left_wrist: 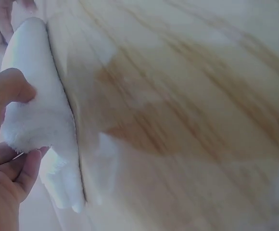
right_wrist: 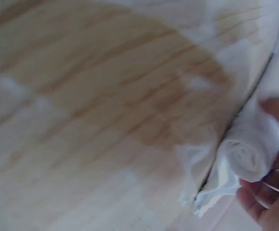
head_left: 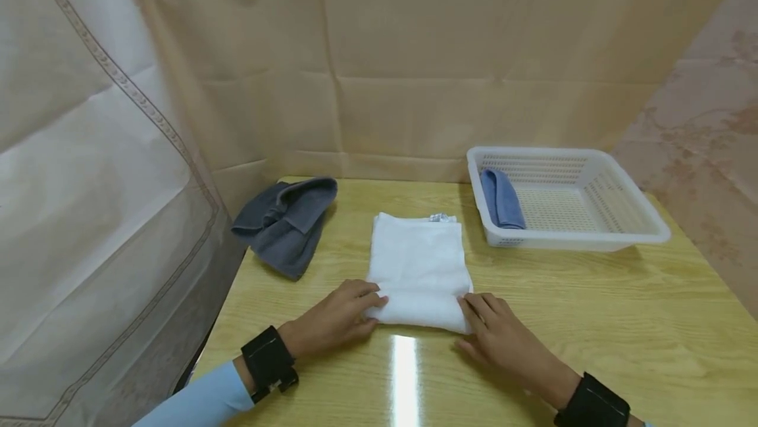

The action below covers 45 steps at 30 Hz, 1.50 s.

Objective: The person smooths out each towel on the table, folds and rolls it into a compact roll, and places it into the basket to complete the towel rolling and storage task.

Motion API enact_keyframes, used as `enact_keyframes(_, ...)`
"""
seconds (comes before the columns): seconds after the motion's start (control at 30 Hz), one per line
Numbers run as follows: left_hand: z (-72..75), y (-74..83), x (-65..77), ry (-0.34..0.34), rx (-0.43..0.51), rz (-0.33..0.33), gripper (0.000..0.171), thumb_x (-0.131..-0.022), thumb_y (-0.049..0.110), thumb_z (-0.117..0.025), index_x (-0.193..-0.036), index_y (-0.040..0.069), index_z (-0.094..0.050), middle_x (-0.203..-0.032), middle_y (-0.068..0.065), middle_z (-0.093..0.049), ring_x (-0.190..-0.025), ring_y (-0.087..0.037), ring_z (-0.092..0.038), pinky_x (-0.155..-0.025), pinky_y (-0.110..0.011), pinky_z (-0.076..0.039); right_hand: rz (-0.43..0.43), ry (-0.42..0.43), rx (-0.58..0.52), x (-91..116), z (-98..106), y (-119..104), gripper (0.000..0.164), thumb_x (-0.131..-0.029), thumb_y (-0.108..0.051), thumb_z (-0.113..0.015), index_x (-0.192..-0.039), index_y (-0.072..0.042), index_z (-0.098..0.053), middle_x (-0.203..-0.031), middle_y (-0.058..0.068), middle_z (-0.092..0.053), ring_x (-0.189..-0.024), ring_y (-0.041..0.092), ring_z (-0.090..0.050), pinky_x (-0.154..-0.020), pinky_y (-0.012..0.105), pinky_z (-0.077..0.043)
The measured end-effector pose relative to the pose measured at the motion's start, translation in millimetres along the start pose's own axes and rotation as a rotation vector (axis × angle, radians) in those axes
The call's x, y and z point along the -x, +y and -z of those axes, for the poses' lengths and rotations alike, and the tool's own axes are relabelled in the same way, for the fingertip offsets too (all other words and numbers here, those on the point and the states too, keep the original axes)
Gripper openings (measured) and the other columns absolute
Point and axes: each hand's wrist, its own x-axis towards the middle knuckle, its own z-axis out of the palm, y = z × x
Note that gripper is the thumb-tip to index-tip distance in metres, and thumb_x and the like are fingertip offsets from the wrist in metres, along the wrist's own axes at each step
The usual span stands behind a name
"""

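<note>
Head view: the towel [head_left: 419, 259] lies on the table [head_left: 616, 322] between grey cloth [head_left: 287, 229] and basket [head_left: 577, 241], left hand [head_left: 334, 318] and right hand [head_left: 506, 338] at its near edge. Left wrist: the left grip pinches the towel's rolled edge. Right wrist: the right grip pinches its spiral end.

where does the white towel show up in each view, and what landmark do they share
Head: white towel, below and slightly right of centre.
Left wrist: towel along the left side.
Right wrist: towel at the right edge, rolled end showing.
Shared landmark: wood-grained tabletop.
</note>
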Motion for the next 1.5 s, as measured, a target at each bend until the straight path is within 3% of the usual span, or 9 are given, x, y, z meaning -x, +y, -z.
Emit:
enact_keyframes(0.13,0.6,0.6,-3.2,-0.035,0.062,0.06,0.033,-0.094,0.014,-0.074,-0.127,0.012,-0.067,-0.13,-0.005,-0.062,-0.125,-0.022,-0.057,-0.103,-0.036,-0.049,-0.029,-0.023,-0.07,1.3,-0.2,1.8,0.056,-0.096,-0.024,-0.072,-0.136,0.012,-0.057,-0.126,0.019,-0.059,-0.11,0.03,-0.055,-0.09,0.042,-0.051)
enact_keyframes(0.33,3.6,0.2,-10.8,-0.098,0.216,0.183,0.026,-0.094,0.016,-0.074,-0.12,0.013,-0.07,-0.121,0.0,-0.069,-0.102,-0.01,-0.062,-0.088,-0.027,-0.053,-0.077,-0.01,-0.202,-0.7,1.4,5.2,0.049,-0.088,-0.011,-0.078,-0.13,0.009,-0.062,-0.121,0.013,-0.061,-0.107,0.023,-0.057,-0.085,0.036,-0.054)
enact_keyframes(0.6,6.7,0.7,-9.0,-0.108,0.458,0.352,0.023,-0.096,0.02,-0.074,-0.118,0.016,-0.071,-0.111,0.005,-0.067,-0.075,-0.008,-0.053,-0.068,-0.023,-0.048,-0.327,-0.251,-0.499,-7.7,15.0,9.1,0.042,-0.105,-0.024,-0.062,-0.136,0.004,-0.063,-0.127,0.013,-0.062,-0.115,0.028,-0.061,-0.092,0.046,-0.054)
enact_keyframes(0.8,4.6,-0.5,-9.9,-0.066,0.361,0.316,0.029,-0.099,0.023,-0.069,-0.125,0.011,-0.072,-0.111,0.007,-0.054,-0.085,-0.007,-0.052,-0.073,-0.024,-0.049,-0.375,-0.304,-0.619,-14.3,19.1,14.6,0.044,-0.11,-0.03,-0.05,-0.143,-0.003,-0.059,-0.128,0.005,-0.065,-0.113,0.019,-0.06,-0.092,0.042,-0.053)
enact_keyframes(1.03,3.9,1.8,-6.9,-0.012,0.109,0.198,0.03,-0.101,0.023,-0.068,-0.128,0.01,-0.068,-0.12,0.002,-0.055,-0.106,-0.011,-0.048,-0.09,-0.029,-0.048,-0.389,-0.23,-0.731,-17.6,16.2,19.3,0.021,-0.105,-0.021,-0.062,-0.119,-0.012,-0.05,-0.087,-0.002,-0.058,-0.075,0.006,-0.053,-0.064,0.025,-0.046)
enact_keyframes(1.13,4.9,3.6,-5.6,-0.001,0.095,0.182,0.023,-0.101,0.023,-0.067,-0.123,0.014,-0.067,-0.12,0.003,-0.056,-0.105,-0.009,-0.05,-0.087,-0.027,-0.049,-0.392,-0.217,-0.677,-14.9,14.2,19.2,0.014,-0.105,-0.023,-0.063,-0.107,-0.019,-0.05,-0.088,-0.005,-0.06,-0.076,0.006,-0.054,-0.065,0.026,-0.048)
enact_keyframes(1.3,8.1,3.6,-4.2,-0.012,0.089,0.133,0.024,-0.103,0.024,-0.065,-0.124,0.013,-0.072,-0.116,0.004,-0.057,-0.103,-0.008,-0.051,-0.085,-0.024,-0.048,-0.331,-0.115,-0.402,-8.5,10.4,13.7,0.009,-0.099,-0.023,-0.071,-0.106,-0.021,-0.065,-0.112,-0.005,-0.062,-0.1,0.013,-0.059,-0.081,0.037,-0.053)
enact_keyframes(1.4,10.4,2.1,-1.0,-0.052,0.047,0.106,0.037,-0.103,0.029,-0.066,-0.134,0.009,-0.068,-0.119,0.003,-0.056,-0.107,-0.009,-0.049,-0.089,-0.025,-0.047,-0.23,-0.048,-0.235,-5.0,7.2,10.9,0.02,-0.094,-0.022,-0.077,-0.112,-0.016,-0.073,-0.115,0.002,-0.062,-0.101,0.018,-0.059,-0.083,0.042,-0.052)
enact_keyframes(1.5,10.5,0.9,0.9,-0.1,0.029,0.084,0.053,-0.099,0.035,-0.071,-0.143,0.01,-0.061,-0.125,0.002,-0.054,-0.113,-0.011,-0.047,-0.094,-0.026,-0.046,-0.166,-0.033,-0.133,1.2,7.3,9.2,0.039,-0.088,-0.037,-0.082,-0.118,-0.012,-0.075,-0.12,0.005,-0.064,-0.106,0.021,-0.06,-0.087,0.046,-0.051)
